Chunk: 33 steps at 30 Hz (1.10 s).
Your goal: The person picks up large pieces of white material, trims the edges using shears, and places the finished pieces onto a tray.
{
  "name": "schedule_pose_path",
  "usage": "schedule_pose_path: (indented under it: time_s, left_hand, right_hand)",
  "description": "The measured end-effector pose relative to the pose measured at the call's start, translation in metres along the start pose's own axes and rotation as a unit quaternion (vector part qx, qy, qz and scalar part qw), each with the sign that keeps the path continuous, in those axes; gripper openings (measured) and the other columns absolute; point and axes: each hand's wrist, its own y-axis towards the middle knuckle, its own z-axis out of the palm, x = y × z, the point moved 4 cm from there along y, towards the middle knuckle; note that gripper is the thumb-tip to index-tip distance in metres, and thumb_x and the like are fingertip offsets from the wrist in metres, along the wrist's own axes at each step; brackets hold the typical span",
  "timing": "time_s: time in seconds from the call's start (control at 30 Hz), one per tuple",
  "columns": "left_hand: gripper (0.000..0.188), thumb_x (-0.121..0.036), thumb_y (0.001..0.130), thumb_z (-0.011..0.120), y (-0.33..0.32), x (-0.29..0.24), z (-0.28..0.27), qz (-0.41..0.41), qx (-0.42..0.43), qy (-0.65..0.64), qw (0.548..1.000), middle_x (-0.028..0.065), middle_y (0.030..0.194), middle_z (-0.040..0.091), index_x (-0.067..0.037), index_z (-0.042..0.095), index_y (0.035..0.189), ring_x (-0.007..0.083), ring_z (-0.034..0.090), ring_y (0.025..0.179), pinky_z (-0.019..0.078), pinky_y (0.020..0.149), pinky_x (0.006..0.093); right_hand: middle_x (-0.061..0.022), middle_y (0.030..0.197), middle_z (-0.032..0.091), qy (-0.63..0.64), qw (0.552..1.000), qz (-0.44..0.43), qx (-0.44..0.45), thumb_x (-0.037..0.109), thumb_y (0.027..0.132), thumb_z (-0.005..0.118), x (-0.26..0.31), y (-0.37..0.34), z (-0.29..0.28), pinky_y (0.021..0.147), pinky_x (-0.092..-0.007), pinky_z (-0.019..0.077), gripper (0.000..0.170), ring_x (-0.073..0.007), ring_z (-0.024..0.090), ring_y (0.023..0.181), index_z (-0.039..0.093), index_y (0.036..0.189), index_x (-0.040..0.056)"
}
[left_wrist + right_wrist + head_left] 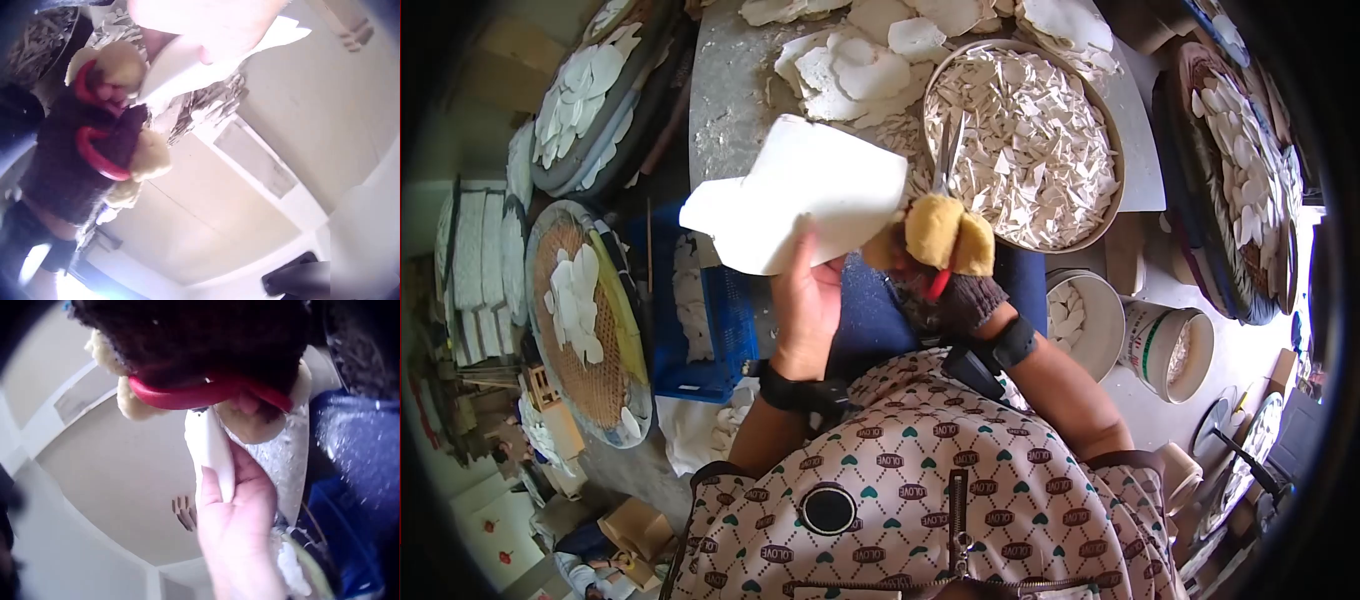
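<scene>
My left hand [807, 315] holds a thin, flat white sheet [810, 195] with an irregular cut outline, thumb on its upper face. In the right wrist view the sheet is seen nearly edge-on, pinched between thumb and fingers. My right hand [955, 265] wears a dark knitted glove with yellow padded fingertips [935, 230]. It grips a pair of scissors [945, 165] with red handles [181, 395]. In the head view, the blades point away from me, just right of the sheet, overlapping the rim of a round tub [1112, 205] full of white clippings [1025, 140].
Larger white pieces [850, 65] lie on the grey table [725, 110] beyond my hands. At right stand two buckets, one a white bucket [1140, 335]. A blue crate [735, 330] and a round woven tray [550, 250] are on the left. Another loaded round tray [1240, 140] stands at right.
</scene>
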Motion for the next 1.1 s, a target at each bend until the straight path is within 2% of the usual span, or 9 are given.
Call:
schedule_pose_path:
  time_s: [0.07,0.2,0.3,0.57,0.63,0.8,0.83,0.93,1.1]
  left_hand:
    - [0.039,-0.017,0.085,0.06,0.006,-0.011,0.003,0.002,-0.01,-0.017,1.0,0.0103,0.113,0.055,-0.003,0.047,0.119,0.022,0.055,0.103,0.0474,0.085,0.0349]
    - [0.04,-0.013,0.083,0.062,0.014,-0.01,0.006,0.002,0.0,0.027,1.0,0.0096,0.111,0.056,-0.003,0.048,0.118,0.0214,0.057,0.098,0.0488,0.082,0.0336]
    - [0.041,-0.011,0.082,0.063,0.011,0.002,0.017,-0.007,0.022,0.058,0.998,0.0095,0.111,0.056,-0.003,0.047,0.119,0.0216,0.057,0.097,0.0491,0.082,0.0343]
    - [0.041,-0.002,0.083,0.058,0.031,0.004,0.049,0.05,0.086,0.169,0.981,0.0095,0.114,0.053,-0.002,0.044,0.121,0.0192,0.056,0.1,0.0493,0.08,0.0318]
    - [0.039,-0.002,0.082,0.059,0.045,0.007,0.047,0.081,0.08,0.164,0.98,0.009,0.11,0.054,-0.002,0.044,0.118,0.0163,0.057,0.096,0.051,0.074,0.0268]
    - [0.046,0.0,0.082,0.058,0.052,-0.002,0.059,0.066,0.105,0.209,0.97,0.0094,0.114,0.052,-0.003,0.038,0.123,0.0163,0.054,0.101,0.0479,0.081,0.0281]
    - [0.046,0.0,0.082,0.057,0.052,-0.003,0.058,0.052,0.126,0.238,0.962,0.01,0.117,0.051,-0.003,0.038,0.124,0.0179,0.052,0.105,0.0457,0.087,0.0308]
    - [0.048,0.001,0.082,0.056,0.047,0.0,0.06,0.016,0.158,0.265,0.951,0.0105,0.12,0.049,-0.002,0.037,0.126,0.0193,0.05,0.109,0.0429,0.092,0.033]
    - [0.049,0.001,0.081,0.057,0.046,-0.001,0.061,0.009,0.177,0.271,0.946,0.0106,0.12,0.049,0.001,0.037,0.126,0.0187,0.05,0.109,0.0411,0.093,0.0321]
  right_hand:
    - [-0.0062,0.108,0.059,0.083,0.99,0.09,-0.075,0.036,0.086,0.051,-0.019,-0.011,-0.031,0.081,-0.0365,0.0471,0.035,-0.0222,0.057,0.095,0.056,0.109,0.0099]
    - [-0.0071,0.11,0.059,0.039,0.994,0.084,-0.06,0.033,0.083,0.054,-0.035,-0.019,-0.048,0.09,-0.0371,0.0416,0.035,-0.0245,0.054,0.103,0.056,0.109,0.0104]
    - [-0.009,0.106,0.059,-0.347,0.926,-0.151,0.005,0.019,0.078,0.058,-0.002,-0.022,-0.033,0.093,-0.0378,0.0375,0.032,-0.0277,0.052,0.105,0.055,0.109,0.0099]
    - [-0.0081,0.103,0.06,-0.101,0.995,0.01,-0.023,0.019,0.08,0.059,-0.009,-0.031,-0.058,0.084,-0.0334,0.0444,0.029,-0.0235,0.057,0.098,0.056,0.107,0.0073]
    - [-0.0082,0.099,0.062,-0.048,0.997,-0.046,0.043,0.018,0.079,0.061,0.017,-0.035,-0.045,0.08,-0.031,0.0459,0.027,-0.0219,0.059,0.093,0.058,0.104,0.0068]
    - [-0.0084,0.097,0.063,-0.132,0.99,-0.035,0.04,0.018,0.079,0.063,0.039,-0.044,-0.046,0.081,-0.0285,0.0465,0.024,-0.0205,0.06,0.09,0.059,0.1,0.0065]
    - [-0.0085,0.098,0.062,-0.353,0.921,-0.155,0.055,0.018,0.081,0.06,0.044,-0.042,-0.048,0.083,-0.0299,0.0462,0.023,-0.022,0.06,0.091,0.058,0.101,0.0069]
    - [-0.0089,0.099,0.061,-0.176,0.98,-0.074,0.048,0.018,0.083,0.058,0.026,-0.034,-0.057,0.084,-0.0307,0.0456,0.024,-0.0233,0.058,0.094,0.057,0.104,0.0075]
    - [-0.0097,0.099,0.06,-0.2,0.975,-0.089,0.039,0.017,0.084,0.054,0.024,-0.035,-0.055,0.083,-0.0316,0.0459,0.022,-0.0242,0.058,0.093,0.056,0.103,0.007]
